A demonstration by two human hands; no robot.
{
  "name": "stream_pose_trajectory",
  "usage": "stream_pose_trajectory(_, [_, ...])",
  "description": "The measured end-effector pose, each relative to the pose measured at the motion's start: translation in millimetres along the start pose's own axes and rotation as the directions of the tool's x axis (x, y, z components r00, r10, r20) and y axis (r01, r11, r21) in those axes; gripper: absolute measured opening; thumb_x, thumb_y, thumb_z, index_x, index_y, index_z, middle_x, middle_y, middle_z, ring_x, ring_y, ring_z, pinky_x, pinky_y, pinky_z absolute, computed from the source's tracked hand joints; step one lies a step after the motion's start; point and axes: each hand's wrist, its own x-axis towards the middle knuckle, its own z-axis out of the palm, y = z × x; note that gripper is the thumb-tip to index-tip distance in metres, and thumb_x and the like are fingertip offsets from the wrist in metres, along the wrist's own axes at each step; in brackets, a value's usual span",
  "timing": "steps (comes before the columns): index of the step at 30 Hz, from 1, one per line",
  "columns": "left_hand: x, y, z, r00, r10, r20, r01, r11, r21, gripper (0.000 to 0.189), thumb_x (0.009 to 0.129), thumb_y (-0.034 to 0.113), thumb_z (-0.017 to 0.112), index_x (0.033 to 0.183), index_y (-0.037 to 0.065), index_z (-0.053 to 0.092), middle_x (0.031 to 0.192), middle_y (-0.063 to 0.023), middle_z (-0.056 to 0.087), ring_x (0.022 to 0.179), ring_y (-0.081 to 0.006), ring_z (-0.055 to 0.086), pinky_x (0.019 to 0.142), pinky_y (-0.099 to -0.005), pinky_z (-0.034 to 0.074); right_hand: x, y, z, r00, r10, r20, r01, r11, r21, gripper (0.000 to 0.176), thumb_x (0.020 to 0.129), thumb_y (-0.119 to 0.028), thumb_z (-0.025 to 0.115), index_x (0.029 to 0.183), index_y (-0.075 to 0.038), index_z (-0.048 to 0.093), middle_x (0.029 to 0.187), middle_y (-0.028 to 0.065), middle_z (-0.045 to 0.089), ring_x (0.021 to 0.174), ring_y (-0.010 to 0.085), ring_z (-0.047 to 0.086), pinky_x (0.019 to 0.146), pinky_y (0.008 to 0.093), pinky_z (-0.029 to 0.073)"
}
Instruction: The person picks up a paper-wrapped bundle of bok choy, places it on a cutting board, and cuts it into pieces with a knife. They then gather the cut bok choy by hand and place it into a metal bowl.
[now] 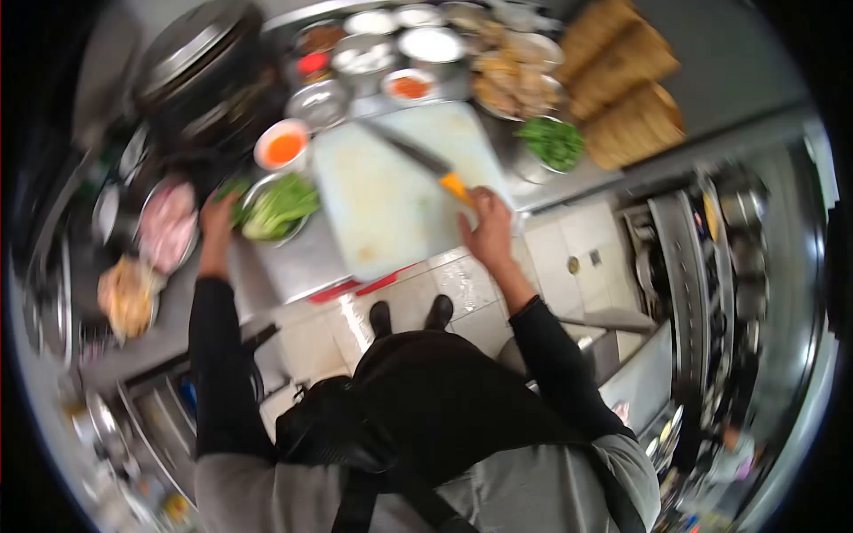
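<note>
My left hand [217, 220] is at the left side of a metal bowl of lettuce [280, 206]. Its blurred fingers are closed around some darker leafy greens [235, 192] by the rim. My right hand [490, 229] is at the right edge of a white cutting board [382, 213]. Its fingers are curled over the end of the orange handle of a knife [418, 155], while the thumb stands apart. The blade lies across the upper part of the board and points away to the left.
An orange-filled bowl [283, 147] stands behind the lettuce. Raw meat [169, 226] and a pale yellow heap [129, 293] are left. Several ingredient bowls line the back. Chopped greens [551, 144] and brown wrapped bundles [622, 84] are right. A large dark pot [209, 89] stands back left.
</note>
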Motion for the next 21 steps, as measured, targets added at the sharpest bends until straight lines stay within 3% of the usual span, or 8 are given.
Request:
stream_pose_trajectory(1, [-7.0, -1.6, -9.8, 0.996, -0.014, -0.085, 0.014, 1.000, -0.004, 0.044, 0.082, 0.022, 0.083, 0.118, 0.001, 0.069, 0.107, -0.0082, 0.074, 0.093, -0.0187, 0.070, 0.083, -0.0338, 0.055, -7.1, -7.9, -14.5, 0.999, 0.041, -0.031, -0.039, 0.998, 0.057, 0.045, 0.085, -0.017, 0.076, 0.127, -0.008, 0.063, 0.124, 0.0158, 0.061, 0.121, 0.0373, 0.055, 0.103, 0.0491, 0.041])
stream_pose_trajectory(2, [-28.0, 13.7, -14.8, 0.940, 0.313, -0.139, -0.225, 0.870, 0.438, 0.044, 0.083, 0.023, 0.083, 0.118, 0.001, 0.067, 0.108, -0.0096, 0.073, 0.098, -0.0207, 0.068, 0.088, -0.0350, 0.054, -17.1, -9.0, -26.1, 0.995, 0.055, -0.089, -0.049, 0.997, 0.067, 0.042, 0.086, -0.015, 0.076, 0.126, -0.007, 0.063, 0.121, 0.0158, 0.061, 0.116, 0.0358, 0.057, 0.100, 0.0468, 0.043])
stream_pose_trajectory(3, [-26.7, 3.8, -30.9, 0.872, 0.474, -0.123, -0.362, 0.794, 0.489, 0.043, 0.085, 0.022, 0.082, 0.120, 0.002, 0.067, 0.107, -0.0094, 0.072, 0.099, -0.0223, 0.067, 0.090, -0.0359, 0.052, -30.3, -9.9, -34.9, 0.988, 0.065, -0.137, -0.054, 0.995, 0.085, 0.040, 0.087, -0.013, 0.076, 0.124, -0.006, 0.064, 0.118, 0.0158, 0.061, 0.111, 0.0342, 0.060, 0.097, 0.0444, 0.046])
stream_pose_trajectory(7, [-141.7, 128.6, 21.9, 0.864, 0.455, -0.217, -0.434, 0.890, 0.139, 0.030, 0.087, 0.013, 0.078, 0.113, 0.003, 0.064, 0.105, -0.0057, 0.070, 0.092, -0.0148, 0.064, 0.084, -0.0310, 0.052, -79.8, -13.6, -56.9, 0.950, 0.301, -0.082, -0.222, 0.838, 0.498, 0.036, 0.092, -0.010, 0.075, 0.124, -0.002, 0.062, 0.116, 0.0141, 0.062, 0.089, 0.0260, 0.065, 0.082, 0.0373, 0.054])
stream_pose_trajectory(12, [-262.8, 200.5, 202.9, 0.933, 0.126, 0.337, -0.107, 0.992, -0.073, 0.030, 0.087, 0.010, 0.075, 0.114, 0.006, 0.061, 0.103, -0.0038, 0.066, 0.091, -0.0127, 0.062, 0.081, -0.0284, 0.052, -43.2, -79.3, -102.7, 0.974, 0.089, 0.209, -0.215, 0.654, 0.726, 0.070, 0.085, -0.022, 0.085, 0.144, -0.007, 0.051, 0.136, 0.0186, 0.054, 0.123, 0.0331, 0.057, 0.099, 0.0419, 0.052])
stream_pose_trajectory(17, [-333.5, 158.4, 352.3, 0.442, -0.329, 0.835, 0.558, 0.829, 0.031, 0.050, 0.091, 0.011, 0.071, 0.134, 0.009, 0.044, 0.123, -0.0084, 0.056, 0.117, -0.0186, 0.057, 0.098, -0.0357, 0.049, -51.9, -20.3, -92.1, 0.991, 0.027, 0.131, -0.113, 0.686, 0.719, 0.079, 0.077, -0.018, 0.088, 0.146, -0.011, 0.050, 0.142, 0.0178, 0.051, 0.139, 0.0362, 0.045, 0.108, 0.0453, 0.046])
stream_pose_trajectory(19, [-330.5, 141.7, 385.2, 0.277, -0.366, 0.888, 0.568, 0.808, 0.155, 0.052, 0.095, 0.016, 0.067, 0.141, 0.008, 0.042, 0.129, -0.0105, 0.056, 0.123, -0.0194, 0.055, 0.105, -0.0374, 0.044, -89.4, 33.1, -74.9, 0.984, 0.167, 0.069, -0.164, 0.671, 0.723, 0.072, 0.074, -0.014, 0.087, 0.138, -0.011, 0.057, 0.136, 0.0181, 0.053, 0.131, 0.0361, 0.051, 0.109, 0.0441, 0.044])
stream_pose_trajectory(21, [-338.7, 138.0, 404.9, 0.309, -0.413, 0.857, 0.472, 0.849, 0.240, 0.054, 0.097, 0.019, 0.065, 0.144, 0.008, 0.042, 0.132, -0.0108, 0.055, 0.125, -0.0195, 0.053, 0.107, -0.0376, 0.042, -132.7, 86.4, -69.7, 0.937, 0.334, 0.103, -0.309, 0.654, 0.690, 0.065, 0.077, -0.012, 0.086, 0.135, -0.010, 0.058, 0.125, 0.0140, 0.060, 0.120, 0.0311, 0.059, 0.100, 0.0414, 0.052])
